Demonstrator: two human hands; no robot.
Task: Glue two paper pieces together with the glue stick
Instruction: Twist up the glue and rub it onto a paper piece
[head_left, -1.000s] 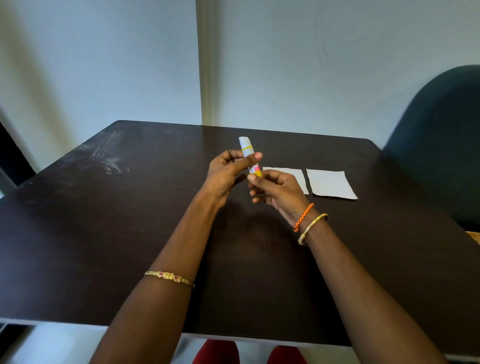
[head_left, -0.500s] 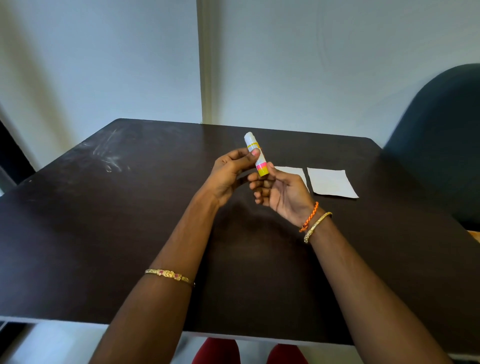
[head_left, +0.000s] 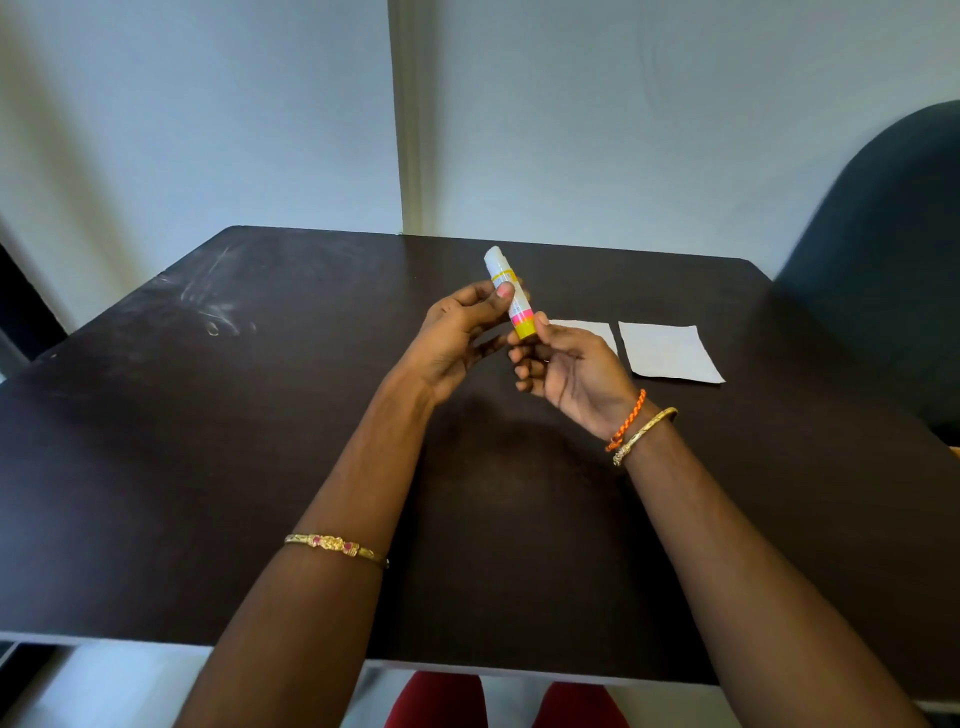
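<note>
Glue stick (head_left: 511, 297) lower between fingers (head_left: 540, 321).

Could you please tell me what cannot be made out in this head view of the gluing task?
- Glue stick: label print too small to read; whether the cap is loosened cannot be told.
- Left paper: its near left part is hidden behind the right hand.
- Left hand: its fingertips behind the stick are hidden.
- Chair: cut off by the right edge.

Both hands raised: left (head_left: 457, 332), right (head_left: 563, 364), fingers curled.
</note>
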